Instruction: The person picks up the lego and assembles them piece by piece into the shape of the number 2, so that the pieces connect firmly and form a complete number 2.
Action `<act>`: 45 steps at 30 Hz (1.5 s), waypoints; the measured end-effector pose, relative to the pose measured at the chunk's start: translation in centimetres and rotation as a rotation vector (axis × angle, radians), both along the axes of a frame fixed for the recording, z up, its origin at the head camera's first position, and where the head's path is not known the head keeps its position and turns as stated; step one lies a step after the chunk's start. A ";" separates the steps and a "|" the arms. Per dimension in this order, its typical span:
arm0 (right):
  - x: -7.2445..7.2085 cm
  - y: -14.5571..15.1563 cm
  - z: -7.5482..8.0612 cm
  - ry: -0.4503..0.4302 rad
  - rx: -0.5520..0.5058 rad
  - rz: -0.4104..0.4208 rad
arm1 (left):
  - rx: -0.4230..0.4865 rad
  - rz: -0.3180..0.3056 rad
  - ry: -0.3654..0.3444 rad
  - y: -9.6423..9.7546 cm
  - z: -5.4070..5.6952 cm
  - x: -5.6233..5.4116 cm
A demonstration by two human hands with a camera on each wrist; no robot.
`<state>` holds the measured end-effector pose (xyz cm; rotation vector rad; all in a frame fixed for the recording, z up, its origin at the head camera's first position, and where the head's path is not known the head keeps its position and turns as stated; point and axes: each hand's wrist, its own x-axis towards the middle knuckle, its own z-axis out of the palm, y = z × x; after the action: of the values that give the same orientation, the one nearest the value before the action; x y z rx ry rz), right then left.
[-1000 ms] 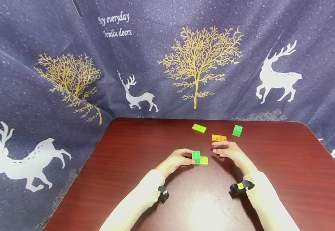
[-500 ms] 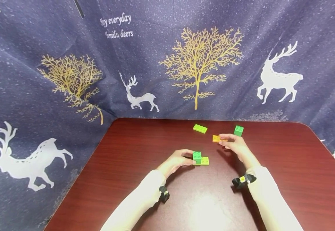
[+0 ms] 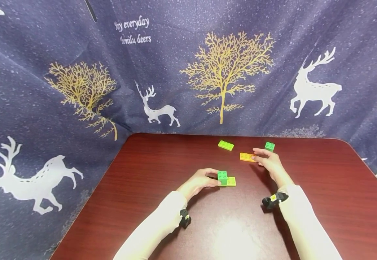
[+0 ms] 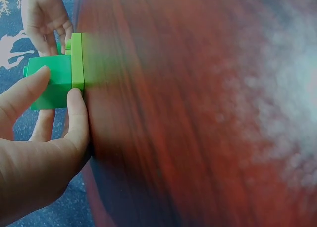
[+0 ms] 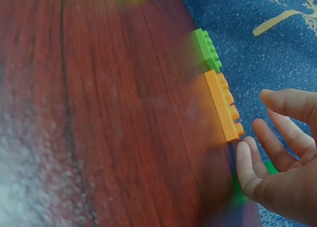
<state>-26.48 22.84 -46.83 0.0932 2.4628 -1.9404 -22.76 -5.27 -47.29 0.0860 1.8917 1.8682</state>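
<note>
Left fingers (image 4: pixel 42 126) pinch; right fingers (image 5: pixel 271 142) stand apart.

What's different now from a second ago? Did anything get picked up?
The right hand moved forward and to the right, reaching the right end of the rectangular orange plastic plate, with no grip on it showing. Nothing looks picked up. The left hand still holds the square green plastic block on the lime plastic plate, in the same spot.

White glare washes out the near tabletop (image 3: pixel 232 202).
</note>
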 end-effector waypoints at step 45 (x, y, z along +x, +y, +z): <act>-1.9 -1.2 -0.5 -0.048 0.276 0.023 | -0.009 0.002 -0.006 0.0 -0.1 -0.1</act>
<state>-28.36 21.65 -47.29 0.1101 2.6694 -1.5580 -22.88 -5.32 -47.40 0.0759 1.8970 1.8594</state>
